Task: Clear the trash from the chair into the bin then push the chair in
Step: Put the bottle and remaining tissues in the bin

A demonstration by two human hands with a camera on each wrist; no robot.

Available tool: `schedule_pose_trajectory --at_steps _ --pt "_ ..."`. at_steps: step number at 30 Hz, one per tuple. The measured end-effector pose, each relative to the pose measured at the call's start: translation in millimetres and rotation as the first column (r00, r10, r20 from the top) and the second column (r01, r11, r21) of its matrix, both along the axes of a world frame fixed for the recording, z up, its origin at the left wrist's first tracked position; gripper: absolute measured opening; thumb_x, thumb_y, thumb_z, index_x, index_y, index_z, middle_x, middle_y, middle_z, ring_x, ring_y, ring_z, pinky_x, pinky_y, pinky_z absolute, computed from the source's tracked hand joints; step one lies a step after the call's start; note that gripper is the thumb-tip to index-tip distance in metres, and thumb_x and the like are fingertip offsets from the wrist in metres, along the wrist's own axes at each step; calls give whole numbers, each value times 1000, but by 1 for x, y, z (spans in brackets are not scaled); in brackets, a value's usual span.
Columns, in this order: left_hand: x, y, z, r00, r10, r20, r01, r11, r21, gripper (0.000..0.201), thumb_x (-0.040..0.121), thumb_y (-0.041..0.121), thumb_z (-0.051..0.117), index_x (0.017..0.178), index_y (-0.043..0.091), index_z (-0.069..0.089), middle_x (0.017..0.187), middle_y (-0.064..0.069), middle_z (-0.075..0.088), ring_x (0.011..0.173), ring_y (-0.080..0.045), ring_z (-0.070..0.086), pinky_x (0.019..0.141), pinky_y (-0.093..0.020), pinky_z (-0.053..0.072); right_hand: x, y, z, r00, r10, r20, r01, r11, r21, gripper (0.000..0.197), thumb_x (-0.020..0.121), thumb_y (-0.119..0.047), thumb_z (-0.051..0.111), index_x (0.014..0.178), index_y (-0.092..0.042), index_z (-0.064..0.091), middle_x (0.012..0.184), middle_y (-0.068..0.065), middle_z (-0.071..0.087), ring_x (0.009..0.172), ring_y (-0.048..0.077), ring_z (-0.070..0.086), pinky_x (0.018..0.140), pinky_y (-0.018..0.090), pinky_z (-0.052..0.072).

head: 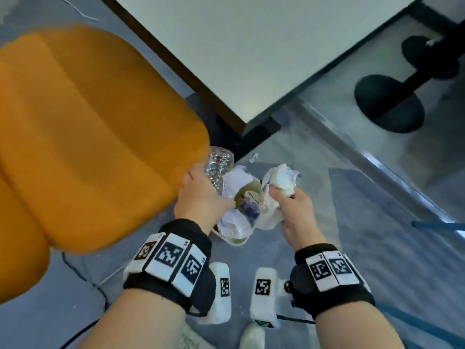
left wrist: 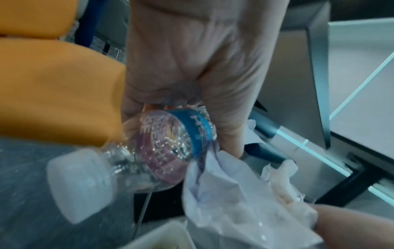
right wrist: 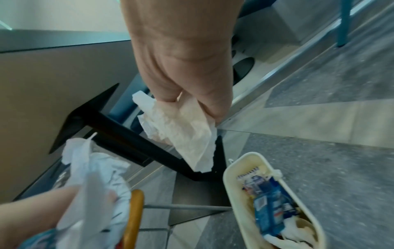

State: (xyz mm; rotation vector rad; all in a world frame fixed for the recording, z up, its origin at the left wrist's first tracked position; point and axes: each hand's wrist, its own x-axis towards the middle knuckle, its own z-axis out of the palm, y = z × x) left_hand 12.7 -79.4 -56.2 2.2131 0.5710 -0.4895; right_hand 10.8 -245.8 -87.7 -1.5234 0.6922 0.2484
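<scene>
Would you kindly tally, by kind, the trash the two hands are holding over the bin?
Plastic bottle: 1, in the left hand
Crumpled white paper: 1, left hand
Crumpled tissue: 1, in the right hand
Total: 3

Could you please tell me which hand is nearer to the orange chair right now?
The left. The left hand, holding a plastic bottle and paper, is right at the edge of the orange chair. The right hand, gripping a crumpled tissue, is farther off, above the bin.

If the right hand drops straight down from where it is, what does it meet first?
Most likely the cream bin: the right hand, holding crumpled tissue, hangs about over its rim. Depth is unclear; it might pass beside it to the floor.
</scene>
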Motion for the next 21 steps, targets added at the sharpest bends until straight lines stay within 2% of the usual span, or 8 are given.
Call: schedule_pose_trajectory --at_steps 4,6,9,12,15,18,19,21 --pt "-22 -61 -28 993 -81 -88 84 996 27 89 67 23 78 137 12 24 138 -13 33 123 -38 44 102 -49 43 -29 -57 -29 986 -155 -65 154 988 -11 7 87 -7 60 90 -11 64 83 7 63 75 19 58 68 31 47" --pt "-23 -77 -44 991 -88 -102 93 994 54 90 66 21 79 136 10 24 138 -15 32 122 -38 45 101 -51 43 -38 -80 -45 977 -185 -105 184 983 -17 12 88 -10 59 98 -8 64 88 9 64 80 22 60 70 33 47" --pt "-16 -87 -71 988 -75 -136 87 993 80 94 64 19 81 137 9 23 140 -15 30 122 -39 46 102 -51 43 -43 -96 -71 977 -140 -159 138 990 -19 19 88 -13 59 104 -5 64 90 10 64 81 23 61 68 31 48" --pt "-4 -97 -101 984 -52 -172 71 992 107 96 64 19 81 138 9 22 142 -16 29 123 -40 44 102 -52 42 -32 -95 -102 983 -47 -178 44 999 -25 7 90 -13 57 96 -13 61 82 4 63 74 17 61 62 28 49" --pt "11 -106 -140 979 -35 -200 64 988 138 97 66 19 81 140 12 19 144 -13 28 124 -39 43 101 -50 43 -12 -77 -146 970 28 -243 -49 996 -78 9 88 -12 54 95 -8 58 91 11 66 86 27 64 76 37 52" --pt "26 -112 -184 980 -45 -193 63 994 86 100 64 21 82 140 22 17 143 -9 30 123 -37 46 102 -51 43 9 -57 -190 957 35 -289 -54 997 -58 24 89 -16 52 108 -2 50 102 10 63 94 24 60 74 32 46" --pt "31 -113 -198 979 -54 -196 71 994 79 101 63 26 83 139 25 17 141 -9 33 122 -37 47 102 -51 44 15 -50 -201 957 40 -286 -54 998 -42 25 91 -14 49 113 -3 44 105 7 57 97 23 57 74 29 43" --pt "41 -112 -224 973 -76 -220 95 992 80 98 62 40 82 135 31 17 136 -8 42 118 -36 51 100 -50 46 29 -38 -218 971 34 -238 -24 999 44 40 91 -11 43 129 -6 32 117 7 51 105 24 53 82 30 48"
